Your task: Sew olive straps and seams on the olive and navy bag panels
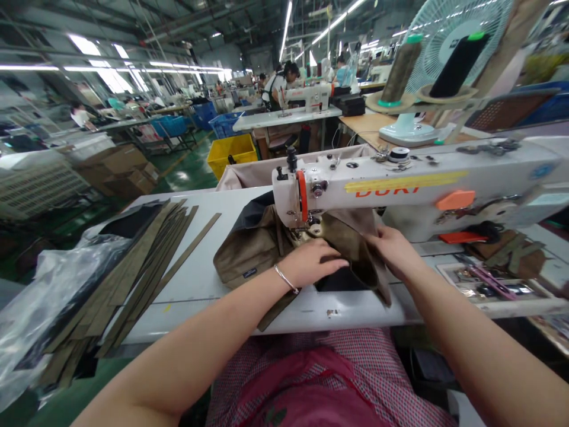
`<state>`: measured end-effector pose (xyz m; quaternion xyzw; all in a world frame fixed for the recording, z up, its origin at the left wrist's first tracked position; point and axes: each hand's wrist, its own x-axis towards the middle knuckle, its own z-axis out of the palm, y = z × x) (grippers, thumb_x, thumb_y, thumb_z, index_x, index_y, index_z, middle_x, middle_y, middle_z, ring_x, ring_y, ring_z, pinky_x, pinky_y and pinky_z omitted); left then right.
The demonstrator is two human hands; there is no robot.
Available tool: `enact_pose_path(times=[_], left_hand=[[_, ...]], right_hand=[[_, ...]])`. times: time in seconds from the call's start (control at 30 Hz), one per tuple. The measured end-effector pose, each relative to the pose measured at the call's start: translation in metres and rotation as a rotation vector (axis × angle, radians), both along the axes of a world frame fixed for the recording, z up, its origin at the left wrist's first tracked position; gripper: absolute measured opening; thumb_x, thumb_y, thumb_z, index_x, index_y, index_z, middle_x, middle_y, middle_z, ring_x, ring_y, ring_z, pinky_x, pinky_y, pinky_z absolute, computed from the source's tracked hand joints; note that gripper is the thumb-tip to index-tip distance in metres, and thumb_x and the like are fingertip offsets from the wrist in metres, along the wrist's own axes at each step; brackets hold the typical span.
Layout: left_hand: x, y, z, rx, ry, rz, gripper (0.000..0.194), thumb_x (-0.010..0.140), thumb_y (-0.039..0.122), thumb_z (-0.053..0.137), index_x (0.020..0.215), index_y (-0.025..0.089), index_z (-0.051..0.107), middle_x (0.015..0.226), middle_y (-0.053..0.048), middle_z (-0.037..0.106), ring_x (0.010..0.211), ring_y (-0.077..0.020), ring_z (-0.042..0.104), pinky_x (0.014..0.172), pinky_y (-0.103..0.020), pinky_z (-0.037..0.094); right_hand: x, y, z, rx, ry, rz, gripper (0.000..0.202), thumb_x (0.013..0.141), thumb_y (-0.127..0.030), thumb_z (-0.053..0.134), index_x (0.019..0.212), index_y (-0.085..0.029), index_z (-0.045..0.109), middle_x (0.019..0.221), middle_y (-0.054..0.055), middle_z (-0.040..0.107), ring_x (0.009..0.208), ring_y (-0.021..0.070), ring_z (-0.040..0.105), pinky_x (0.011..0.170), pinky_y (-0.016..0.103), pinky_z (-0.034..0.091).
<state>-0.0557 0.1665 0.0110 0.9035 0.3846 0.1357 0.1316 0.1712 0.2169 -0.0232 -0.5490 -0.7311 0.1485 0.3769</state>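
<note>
An olive-brown fabric piece (pixel 246 252) with a small dark label lies under the head of a white sewing machine (pixel 329 184). Close in front of the needle area, my left hand (pixel 311 261) rests on the fabric, its fingers pointing right and thumb apart from them. A silver bracelet (pixel 285 279) circles that wrist. At the right side of the piece, my right hand (pixel 393 249) pinches the raised edge of the fabric between thumb and fingers. A narrow olive strip (pixel 278 308) sticks out beneath my left wrist toward the table's front edge.
Several olive strips (pixel 146 267) and clear plastic (pixel 66 290) lie at the left. A tray of small tools (pixel 498 287) sits at the right. Behind stand thread cones (pixel 402 71), a fan (pixel 457 41), a yellow bin (pixel 231 154) and a person (pixel 278 86) at another machine.
</note>
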Motion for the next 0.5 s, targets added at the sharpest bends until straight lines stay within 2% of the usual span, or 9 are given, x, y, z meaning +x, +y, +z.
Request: enact_pose_path(times=[0.07, 0.1, 0.17, 0.2, 0.27, 0.33, 0.4, 0.43, 0.5], left_hand=[[0.005, -0.007, -0.009, -0.021, -0.031, -0.108, 0.041, 0.089, 0.044, 0.062, 0.124, 0.023, 0.063, 0.131, -0.008, 0.06, 0.12, -0.0198, 0.055, 0.102, -0.034, 0.044], [0.006, -0.011, -0.012, -0.023, -0.033, -0.142, 0.045, 0.086, 0.047, 0.065, 0.125, 0.024, 0.063, 0.137, -0.009, 0.056, 0.125, -0.0226, 0.051, 0.106, -0.037, 0.041], [0.004, -0.019, -0.017, -0.018, -0.018, -0.165, 0.049, 0.085, 0.055, 0.063, 0.124, 0.026, 0.064, 0.141, -0.008, 0.053, 0.13, -0.0264, 0.047, 0.109, -0.043, 0.036], [0.003, -0.022, -0.017, -0.02, -0.015, -0.17, 0.049, 0.086, 0.059, 0.059, 0.123, 0.027, 0.065, 0.14, -0.007, 0.054, 0.131, -0.0268, 0.046, 0.109, -0.043, 0.035], [0.001, -0.023, -0.016, -0.041, -0.017, -0.205, 0.045, 0.089, 0.06, 0.053, 0.118, 0.029, 0.067, 0.135, -0.006, 0.058, 0.13, -0.0251, 0.047, 0.108, -0.04, 0.036], [0.0, -0.021, -0.015, -0.062, -0.027, -0.209, 0.04, 0.095, 0.054, 0.045, 0.114, 0.028, 0.069, 0.131, -0.005, 0.06, 0.126, -0.0224, 0.05, 0.105, -0.038, 0.036], [0.002, -0.019, -0.015, -0.074, -0.03, -0.159, 0.039, 0.101, 0.044, 0.036, 0.11, 0.026, 0.069, 0.122, -0.004, 0.065, 0.118, -0.0195, 0.055, 0.102, -0.036, 0.038], [0.003, -0.019, -0.016, -0.073, -0.024, -0.127, 0.036, 0.101, 0.04, 0.036, 0.109, 0.024, 0.068, 0.117, -0.004, 0.066, 0.113, -0.0189, 0.057, 0.1, -0.035, 0.039], [0.005, -0.019, -0.019, -0.048, 0.006, -0.076, 0.026, 0.097, 0.038, 0.048, 0.108, 0.021, 0.065, 0.109, -0.004, 0.068, 0.109, -0.0202, 0.057, 0.096, -0.034, 0.041]], right_hand=[[-0.002, -0.009, 0.012, 0.107, -0.034, -0.065, 0.045, 0.083, -0.031, 0.053, 0.124, -0.014, 0.058, 0.111, 0.016, 0.065, 0.109, 0.0357, 0.056, 0.093, 0.053, 0.043], [-0.004, -0.015, 0.019, 0.188, -0.066, -0.049, 0.045, 0.083, -0.026, 0.052, 0.127, -0.014, 0.056, 0.121, 0.017, 0.06, 0.117, 0.0354, 0.051, 0.099, 0.054, 0.039], [-0.011, -0.026, 0.031, 0.295, -0.167, 0.092, 0.04, 0.085, -0.019, 0.047, 0.124, -0.019, 0.059, 0.13, 0.014, 0.056, 0.124, 0.0302, 0.046, 0.106, 0.049, 0.034], [-0.017, -0.029, 0.035, 0.278, -0.223, 0.168, 0.038, 0.087, -0.018, 0.044, 0.122, -0.021, 0.06, 0.13, 0.011, 0.057, 0.123, 0.027, 0.048, 0.106, 0.045, 0.036], [-0.031, -0.027, 0.041, 0.123, -0.303, 0.231, 0.034, 0.092, -0.029, 0.042, 0.119, -0.021, 0.061, 0.123, 0.009, 0.063, 0.114, 0.0255, 0.056, 0.099, 0.041, 0.042], [-0.048, -0.011, 0.041, -0.041, -0.331, 0.17, 0.044, 0.092, -0.049, 0.046, 0.117, -0.017, 0.062, 0.11, 0.013, 0.068, 0.101, 0.0292, 0.062, 0.087, 0.042, 0.048], [-0.064, 0.013, 0.037, -0.114, -0.335, 0.149, 0.055, 0.082, -0.06, 0.058, 0.111, -0.014, 0.065, 0.101, 0.016, 0.07, 0.095, 0.0314, 0.064, 0.08, 0.042, 0.049], [-0.07, 0.025, 0.034, -0.143, -0.331, 0.16, 0.055, 0.079, -0.06, 0.064, 0.108, -0.013, 0.066, 0.1, 0.015, 0.07, 0.094, 0.0301, 0.064, 0.081, 0.041, 0.049], [-0.078, 0.047, 0.029, -0.191, -0.304, 0.178, 0.048, 0.081, -0.055, 0.067, 0.105, -0.013, 0.066, 0.101, 0.012, 0.069, 0.094, 0.0246, 0.064, 0.083, 0.038, 0.05]])
